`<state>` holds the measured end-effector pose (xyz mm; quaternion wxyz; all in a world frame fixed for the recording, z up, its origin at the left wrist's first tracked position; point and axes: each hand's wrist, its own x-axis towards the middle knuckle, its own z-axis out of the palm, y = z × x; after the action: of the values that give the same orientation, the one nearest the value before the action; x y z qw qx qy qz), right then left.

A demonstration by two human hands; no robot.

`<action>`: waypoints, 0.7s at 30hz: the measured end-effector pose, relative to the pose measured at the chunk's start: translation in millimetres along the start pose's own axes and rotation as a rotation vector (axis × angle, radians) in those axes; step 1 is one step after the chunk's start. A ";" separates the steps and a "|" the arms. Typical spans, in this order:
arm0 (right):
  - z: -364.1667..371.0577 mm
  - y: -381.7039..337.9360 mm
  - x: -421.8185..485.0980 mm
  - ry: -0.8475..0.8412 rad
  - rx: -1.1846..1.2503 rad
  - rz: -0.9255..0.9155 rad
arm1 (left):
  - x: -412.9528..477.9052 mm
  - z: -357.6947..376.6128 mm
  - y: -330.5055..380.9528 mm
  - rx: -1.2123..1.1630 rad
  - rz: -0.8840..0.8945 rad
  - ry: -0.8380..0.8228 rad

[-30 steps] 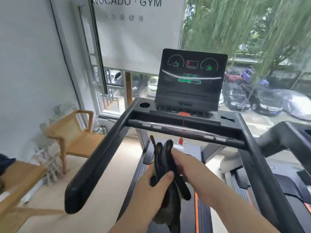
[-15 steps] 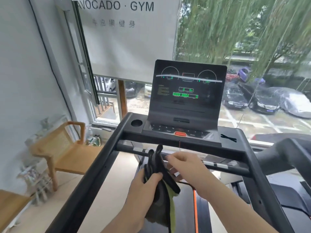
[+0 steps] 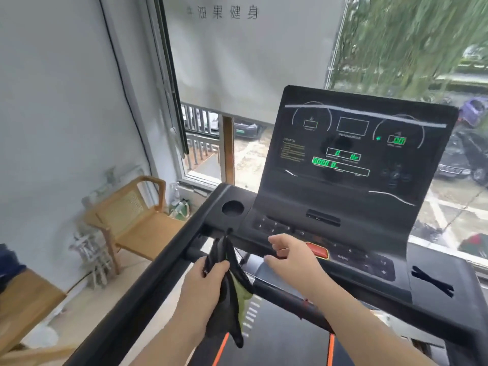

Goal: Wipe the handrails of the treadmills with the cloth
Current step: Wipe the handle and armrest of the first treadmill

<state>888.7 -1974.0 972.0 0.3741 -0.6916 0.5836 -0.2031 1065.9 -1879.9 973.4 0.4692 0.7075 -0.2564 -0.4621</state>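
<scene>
The treadmill screen (image 3: 353, 146) stands right in front of me, with the cup hole (image 3: 233, 208) to its left and the buttons (image 3: 356, 260) below it. My left hand (image 3: 206, 289) holds the cloth (image 3: 232, 286) just beside the left handrail (image 3: 153, 286), close to the front bar (image 3: 285, 299). My right hand (image 3: 293, 262) is to the right of the cloth, above that bar. A chair (image 3: 137, 217) sits on the floor to my left, by the wall (image 3: 52, 101). The window (image 3: 396, 48) is behind the screen.

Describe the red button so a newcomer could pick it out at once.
Start at the treadmill's black display panel, lit with green digits. Below it runs a keypad of dark keys; the red button sits mid-strip, beside the right hand. It is the only red key there.
</scene>
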 end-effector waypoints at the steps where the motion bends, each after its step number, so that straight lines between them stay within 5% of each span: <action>1: 0.2 -0.4 15.6 -0.026 -0.036 -0.007 | 13.5 3.4 2.8 0.018 0.005 -0.002; 8: 17.6 -2.6 120.1 -0.077 -0.166 -0.051 | 115.3 17.3 21.9 0.112 0.001 -0.028; 21: 51.0 6.0 232.1 -0.114 -0.758 -0.163 | 282.1 -10.6 91.4 0.575 0.223 -0.015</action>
<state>976.3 -2182.4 898.8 0.1066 -0.8348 0.5388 0.0364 1206.4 -2139.2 940.6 0.2957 0.7753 -0.4562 -0.3215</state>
